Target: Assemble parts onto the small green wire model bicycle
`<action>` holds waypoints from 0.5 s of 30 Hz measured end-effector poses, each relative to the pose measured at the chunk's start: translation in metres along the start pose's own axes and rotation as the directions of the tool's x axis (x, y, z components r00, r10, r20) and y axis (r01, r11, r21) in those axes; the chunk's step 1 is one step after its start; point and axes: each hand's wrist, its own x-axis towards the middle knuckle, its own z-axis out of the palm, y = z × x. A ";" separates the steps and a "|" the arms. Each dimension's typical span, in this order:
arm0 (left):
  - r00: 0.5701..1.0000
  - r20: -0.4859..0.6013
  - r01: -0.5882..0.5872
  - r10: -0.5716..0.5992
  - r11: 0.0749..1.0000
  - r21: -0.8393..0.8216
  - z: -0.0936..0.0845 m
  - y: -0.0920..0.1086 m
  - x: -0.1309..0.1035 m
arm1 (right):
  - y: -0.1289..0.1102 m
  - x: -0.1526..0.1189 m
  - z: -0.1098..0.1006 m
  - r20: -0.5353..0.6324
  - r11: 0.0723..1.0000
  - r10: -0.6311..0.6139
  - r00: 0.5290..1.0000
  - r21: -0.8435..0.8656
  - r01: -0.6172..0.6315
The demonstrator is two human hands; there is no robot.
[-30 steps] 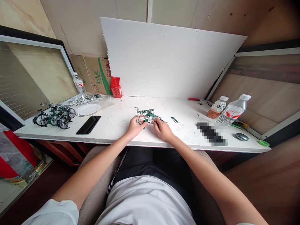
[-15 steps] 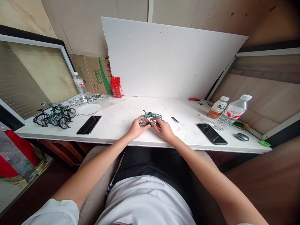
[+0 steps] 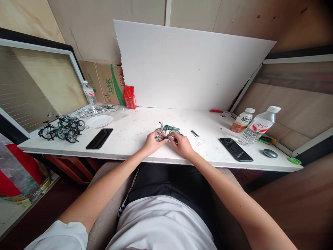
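at the far left edge of the white table (image 3: 135, 147) stand finished green wire bicycle models (image 3: 61, 127), bunched together, with a stack of white paper plates (image 3: 99, 121) just beside them toward the back. behind the plates lie loose wire parts (image 3: 95, 110), and a small water bottle (image 3: 89, 93) stands in front of a cardboard box (image 3: 104, 83) in the back left corner, next to a red carton (image 3: 129, 97). a black phone (image 3: 99, 138) lies face down near the front edge, between the models and your hands.

your left hand (image 3: 151, 142) sits at the middle of the table near the front edge, fingers pinched on the left end of a small green wire bicycle (image 3: 166, 131). your right hand (image 3: 182, 144) is touching the same piece from the right, fingertips closed narrow on its lower part. the bicycle lies tilted low over the table between both hands, not upright.

just right of your hands lies a small green metal piece (image 3: 194, 133) with scattered wire scraps around it. further right a second black phone (image 3: 235, 149) lies flat. at the back right stand a brown drink bottle (image 3: 241, 120) and a clear water bottle (image 3: 258, 126), leaning, close together. a grey mouse (image 3: 270, 153) sits near the right front corner, and a green cap (image 3: 295, 160) lies at the very corner. a white foam board (image 3: 187, 66) leans against the wall along the back edge.
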 end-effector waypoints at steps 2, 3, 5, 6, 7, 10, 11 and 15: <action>1.000 -0.006 0.011 -0.011 1.000 0.002 0.000 -0.003 0.000 | 0.000 0.000 0.000 0.003 1.000 0.009 1.000 0.011 -0.009; 1.000 -0.010 0.018 -0.018 1.000 0.003 -0.001 -0.003 0.001 | 0.000 0.000 0.000 0.005 1.000 0.014 1.000 0.017 -0.014; 1.000 -0.013 0.028 -0.028 1.000 0.002 -0.001 -0.003 0.001 | -0.001 0.000 0.000 0.008 0.999 0.025 1.000 0.026 -0.026; 0.999 -0.013 0.031 -0.031 1.000 0.000 -0.001 -0.002 0.000 | -0.001 0.000 -0.001 0.009 0.999 0.031 0.999 0.030 -0.031; 0.999 -0.012 0.034 -0.034 0.999 -0.005 -0.001 -0.001 0.000 | -0.002 0.000 -0.001 0.011 0.999 0.035 0.999 0.036 -0.036; 1.000 -0.013 0.028 -0.029 0.999 -0.036 0.000 0.003 0.000 | -0.001 0.001 -0.001 0.019 0.997 0.040 0.999 0.060 -0.041; 1.000 -0.012 0.023 -0.024 0.999 -0.047 -0.001 0.004 -0.001 | 0.000 0.001 -0.001 0.020 0.997 0.038 0.999 0.073 -0.039; 1.000 -0.010 0.000 -0.001 0.997 -0.073 -0.001 0.003 0.000 | 0.004 0.002 -0.001 0.022 0.989 0.020 1.000 0.146 -0.023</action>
